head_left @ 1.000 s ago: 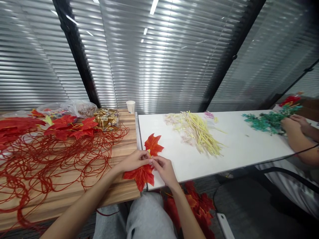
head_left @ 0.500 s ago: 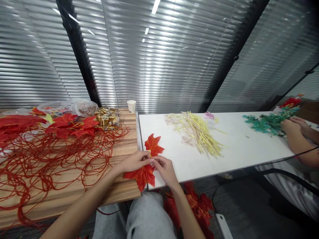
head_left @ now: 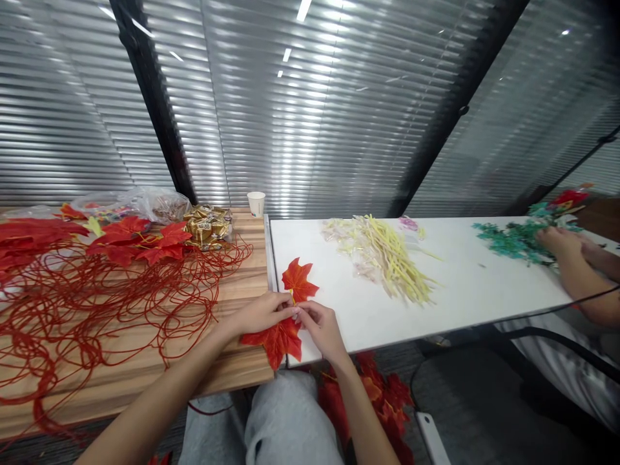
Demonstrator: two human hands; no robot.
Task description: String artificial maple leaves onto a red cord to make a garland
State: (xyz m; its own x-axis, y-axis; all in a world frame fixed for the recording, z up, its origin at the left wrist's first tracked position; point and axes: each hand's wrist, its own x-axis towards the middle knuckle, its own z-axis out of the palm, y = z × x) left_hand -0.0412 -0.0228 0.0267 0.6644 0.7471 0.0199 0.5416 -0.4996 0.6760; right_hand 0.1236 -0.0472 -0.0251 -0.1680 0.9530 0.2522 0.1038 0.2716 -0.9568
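Two red-orange maple leaves lie at the seam between the tables, the upper leaf (head_left: 299, 279) on the white table and the lower leaf (head_left: 278, 342) across the edge. Between them, my left hand (head_left: 268, 311) and my right hand (head_left: 322, 326) meet with fingertips pinched at the leaf stems, where a bit of yellow stem shows. What exactly each fingertip grips is too small to make out. Tangled red cord (head_left: 121, 303) spreads over the wooden table (head_left: 232, 374) to the left.
Red leaves (head_left: 121, 239), gold packets (head_left: 209, 227) and a paper cup (head_left: 256, 203) stand at the back left. Yellow strips (head_left: 394, 258) lie on the white table (head_left: 339, 329). At the far right, another person's hands (head_left: 562, 242) touch green foliage (head_left: 513, 239). More leaves (head_left: 387, 400) hang below.
My hands have hardly moved and stay together at the stems. The other person's hands have shifted slightly left over the green foliage.
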